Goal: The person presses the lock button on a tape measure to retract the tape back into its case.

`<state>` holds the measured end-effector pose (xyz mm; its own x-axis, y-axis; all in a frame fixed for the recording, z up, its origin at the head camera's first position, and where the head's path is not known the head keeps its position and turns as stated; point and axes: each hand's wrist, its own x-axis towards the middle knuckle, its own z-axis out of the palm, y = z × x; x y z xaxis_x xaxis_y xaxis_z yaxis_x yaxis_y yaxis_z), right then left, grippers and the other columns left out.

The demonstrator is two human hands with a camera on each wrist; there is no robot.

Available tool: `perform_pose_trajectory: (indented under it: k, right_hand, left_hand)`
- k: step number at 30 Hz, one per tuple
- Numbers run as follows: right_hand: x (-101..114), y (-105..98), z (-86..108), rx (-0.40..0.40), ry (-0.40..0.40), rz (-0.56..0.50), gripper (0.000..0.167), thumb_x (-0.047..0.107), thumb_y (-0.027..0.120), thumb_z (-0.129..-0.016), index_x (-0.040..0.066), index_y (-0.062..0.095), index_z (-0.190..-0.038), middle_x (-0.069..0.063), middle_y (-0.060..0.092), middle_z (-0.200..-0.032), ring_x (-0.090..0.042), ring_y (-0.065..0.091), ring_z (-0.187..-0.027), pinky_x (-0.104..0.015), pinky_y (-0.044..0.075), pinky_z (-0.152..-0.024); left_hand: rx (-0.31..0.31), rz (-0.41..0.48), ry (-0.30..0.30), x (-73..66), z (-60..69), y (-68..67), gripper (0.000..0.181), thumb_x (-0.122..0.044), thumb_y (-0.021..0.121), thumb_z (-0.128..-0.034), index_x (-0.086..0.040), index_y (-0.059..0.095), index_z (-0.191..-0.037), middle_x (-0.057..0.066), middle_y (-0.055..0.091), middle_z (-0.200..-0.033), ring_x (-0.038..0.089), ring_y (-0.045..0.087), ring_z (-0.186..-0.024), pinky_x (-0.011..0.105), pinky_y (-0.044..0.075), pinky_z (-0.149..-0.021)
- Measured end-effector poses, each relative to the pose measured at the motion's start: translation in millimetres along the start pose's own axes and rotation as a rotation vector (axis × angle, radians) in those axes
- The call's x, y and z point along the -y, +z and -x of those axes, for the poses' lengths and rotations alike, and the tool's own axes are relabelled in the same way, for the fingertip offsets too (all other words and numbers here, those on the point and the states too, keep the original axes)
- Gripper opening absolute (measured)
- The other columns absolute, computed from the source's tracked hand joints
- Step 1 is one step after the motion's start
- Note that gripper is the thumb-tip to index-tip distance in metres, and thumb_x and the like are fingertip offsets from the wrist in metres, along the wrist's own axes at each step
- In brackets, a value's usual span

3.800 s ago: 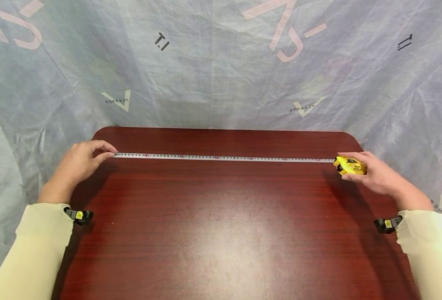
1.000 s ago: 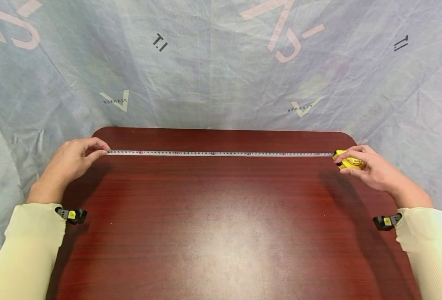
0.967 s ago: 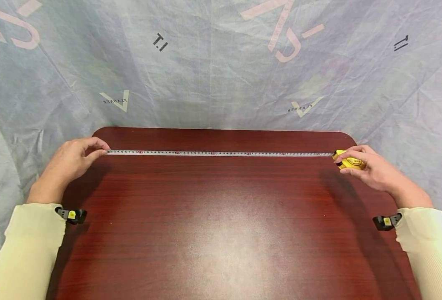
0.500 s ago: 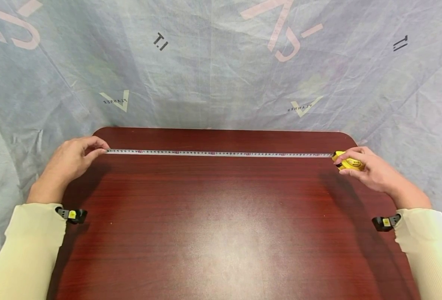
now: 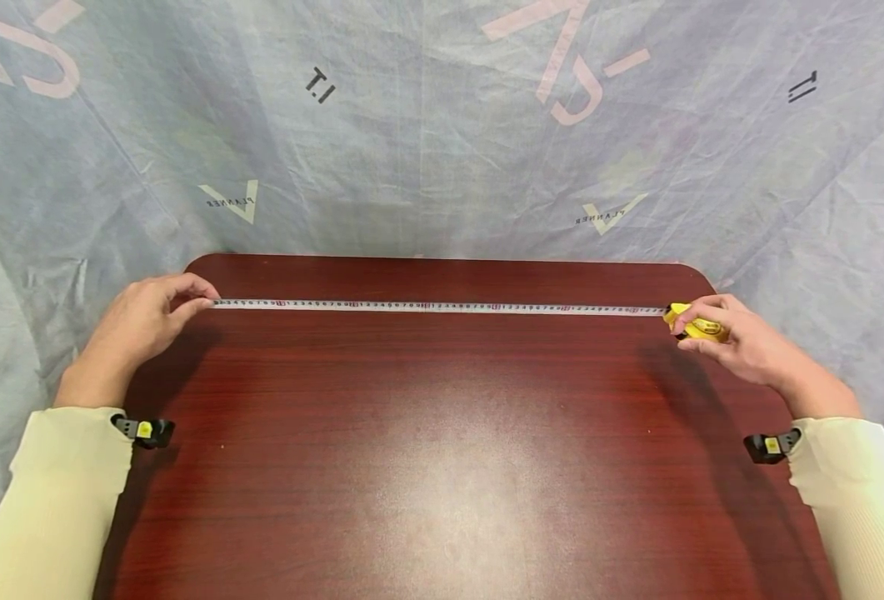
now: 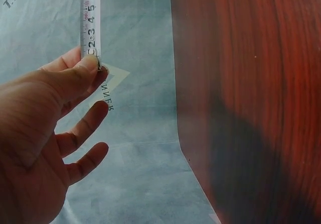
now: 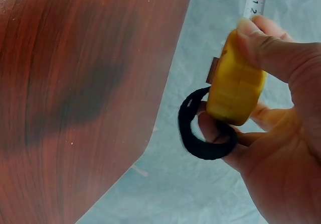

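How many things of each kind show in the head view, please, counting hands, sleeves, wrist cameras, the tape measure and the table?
Hands: 2 (left hand, right hand)
Sleeves: 2 (left sleeve, right sleeve)
Wrist cameras: 2 (left camera, right camera)
Tape measure: 1
Table: 1
Total: 8

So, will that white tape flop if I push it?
The tape would probably bend, since it looks thin. It may feel springy, stretched straight from the yellow case. It's likely light: the left hand just pinches its end.
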<state>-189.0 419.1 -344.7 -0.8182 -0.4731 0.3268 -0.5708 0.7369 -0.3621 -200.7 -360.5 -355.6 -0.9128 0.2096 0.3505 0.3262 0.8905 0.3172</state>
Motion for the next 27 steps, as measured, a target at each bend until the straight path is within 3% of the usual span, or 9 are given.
perform_pose_trajectory:
  k: [4,16,22,27]
  right_hand:
    - [-1.9,2.7,0.1,-0.020,-0.051,0.000,0.034,-0.012,0.084,-0.076,0.012,0.070,-0.095,-0.008,0.057,-0.114,-0.005,0.043,-0.112,-0.012,0.038,-0.081]
    - [-1.1,3.4,0.3,0.007,-0.016,-0.032,0.034,-0.014,0.082,-0.078,0.011,0.071,-0.098,-0.007,0.056,-0.115,-0.001,0.041,-0.114,-0.011,0.038,-0.080]
    - [-0.5,2.6,0.3,0.015,-0.022,-0.030,0.035,-0.015,0.081,-0.078,0.010,0.070,-0.100,-0.010,0.055,-0.117,-0.002,0.041,-0.113,-0.012,0.037,-0.080]
    - [1.9,2.1,-0.3,0.009,0.050,-0.041,0.040,-0.014,0.082,-0.078,0.011,0.068,-0.106,-0.011,0.056,-0.117,-0.002,0.043,-0.106,-0.015,0.037,-0.076]
  left_hand:
    - [-0.002,0.002,0.004,0.3,-0.1,0.0,0.007,-0.012,0.072,-0.0980,-0.017,0.073,-0.103,0.005,0.068,-0.084,0.027,0.051,-0.076,0.044,0.037,-0.071]
    - [0.007,-0.008,0.006,1.3,-1.6,0.2,0.007,-0.014,0.072,-0.0984,-0.018,0.073,-0.104,0.004,0.069,-0.085,0.026,0.052,-0.075,0.045,0.037,-0.070]
    - [0.018,-0.008,-0.008,0.6,-1.9,0.2,0.007,-0.018,0.073,-0.0984,-0.020,0.073,-0.105,0.001,0.064,-0.076,0.026,0.051,-0.074,0.045,0.037,-0.069]
    - [0.017,-0.008,-0.009,0.0,-1.8,0.3,0.007,-0.015,0.072,-0.0983,-0.019,0.073,-0.104,0.003,0.066,-0.079,0.026,0.051,-0.075,0.045,0.037,-0.069]
